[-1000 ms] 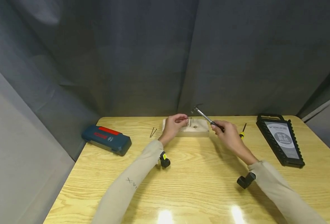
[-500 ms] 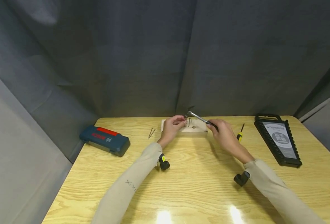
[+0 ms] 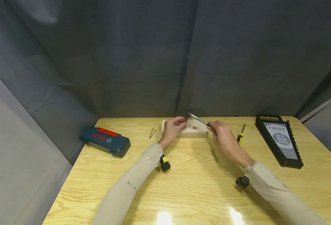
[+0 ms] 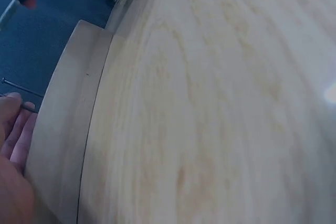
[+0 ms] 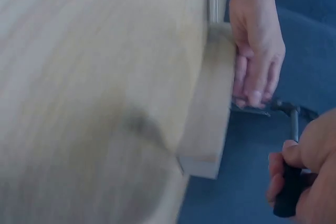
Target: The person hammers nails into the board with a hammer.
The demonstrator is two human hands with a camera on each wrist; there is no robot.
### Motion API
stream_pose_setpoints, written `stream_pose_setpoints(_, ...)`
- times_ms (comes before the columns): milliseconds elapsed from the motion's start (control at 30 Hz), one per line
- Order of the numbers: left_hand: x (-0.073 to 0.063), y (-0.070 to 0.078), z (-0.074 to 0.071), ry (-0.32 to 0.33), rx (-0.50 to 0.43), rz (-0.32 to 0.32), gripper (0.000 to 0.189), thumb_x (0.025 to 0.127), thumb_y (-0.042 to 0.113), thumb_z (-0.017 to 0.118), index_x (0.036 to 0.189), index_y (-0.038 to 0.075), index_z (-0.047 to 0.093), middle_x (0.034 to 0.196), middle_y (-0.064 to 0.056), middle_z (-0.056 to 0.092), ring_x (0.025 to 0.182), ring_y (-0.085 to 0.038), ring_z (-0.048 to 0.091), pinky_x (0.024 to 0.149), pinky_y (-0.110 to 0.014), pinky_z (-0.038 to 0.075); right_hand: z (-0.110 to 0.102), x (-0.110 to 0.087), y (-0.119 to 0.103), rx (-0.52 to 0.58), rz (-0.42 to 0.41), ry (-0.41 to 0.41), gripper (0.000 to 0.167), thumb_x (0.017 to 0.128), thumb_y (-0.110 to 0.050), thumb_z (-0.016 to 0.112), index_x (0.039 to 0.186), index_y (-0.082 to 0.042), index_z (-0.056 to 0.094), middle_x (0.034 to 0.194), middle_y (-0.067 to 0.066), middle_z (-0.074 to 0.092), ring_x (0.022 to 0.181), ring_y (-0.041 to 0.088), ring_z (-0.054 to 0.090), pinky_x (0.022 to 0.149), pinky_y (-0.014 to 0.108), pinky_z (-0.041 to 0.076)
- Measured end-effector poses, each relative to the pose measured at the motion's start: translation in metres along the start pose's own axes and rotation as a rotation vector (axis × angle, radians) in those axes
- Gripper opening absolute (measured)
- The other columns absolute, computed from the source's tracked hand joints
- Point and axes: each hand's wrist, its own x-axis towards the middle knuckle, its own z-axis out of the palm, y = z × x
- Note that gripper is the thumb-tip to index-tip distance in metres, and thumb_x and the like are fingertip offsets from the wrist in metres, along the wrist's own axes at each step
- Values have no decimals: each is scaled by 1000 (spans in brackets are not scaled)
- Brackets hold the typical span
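Observation:
A pale wooden block [image 3: 195,135] lies near the table's far edge, with a round hole in its top. My left hand [image 3: 171,129] rests at the block's left part and pinches a nail [image 4: 28,108] between thumb and fingers. Beside those fingers a second nail [image 3: 190,122] stands upright in the block. My right hand [image 3: 224,138] grips a claw hammer [image 3: 200,119] by its black handle. The hammer's head is right at the left fingertips, over the pinched nail; in the right wrist view, the hammer's head [image 5: 286,107] shows close to that nail's end.
Two loose nails [image 3: 152,133] lie left of the block. A blue case [image 3: 106,140] with a red strip sits at the table's left. Past my right hand lie a yellow-and-black screwdriver [image 3: 240,138] and a black wrench rack [image 3: 279,140]. A dark curtain [image 3: 143,62] hangs behind the table.
The hammer's head has come down and leftward to the nail in my left fingers. My right hand has moved slightly left with it; my left hand keeps its place on the block.

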Motion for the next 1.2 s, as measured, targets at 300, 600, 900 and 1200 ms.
stream_pose_setpoints(300, 1, -2, -4, -13, 4, -6, 21, 97, 5, 75, 116, -4, 75, 114, -22, 76, 107, -37, 74, 89, -30, 62, -4, 4, 11, 56, 23, 33, 15, 100, 6, 65, 111, 12, 72, 85, 17, 64, 63, 17, 49, 51, 25, 41)
stream_pose_setpoints(600, -1, -6, -4, -3, 40, 1, 18, 96, 3, 75, 114, -1, 76, 113, -18, 77, 105, -32, 75, 88, -26, 62, 4, 2, 15, 65, 34, -52, 16, 101, 2, 65, 114, 9, 73, 86, 15, 64, 64, 16, 47, 53, 26, 39)
stream_pose_setpoints(900, -1, -4, -5, -19, 49, 0, 18, 98, 7, 75, 114, -1, 76, 112, -15, 78, 103, -27, 76, 89, -27, 61, -12, 14, 5, 40, 40, -69, 16, 103, 1, 63, 113, 11, 70, 87, 16, 63, 65, 16, 47, 53, 26, 39)
stream_pose_setpoints(1200, -2, -5, -6, -17, 53, 2, 17, 98, 7, 75, 114, 2, 76, 112, -14, 78, 102, -24, 76, 87, -26, 61, -3, 16, 0, 94, -32, 269, 19, 102, 3, 63, 115, 16, 68, 89, 24, 65, 67, 23, 54, 59, 19, 40)
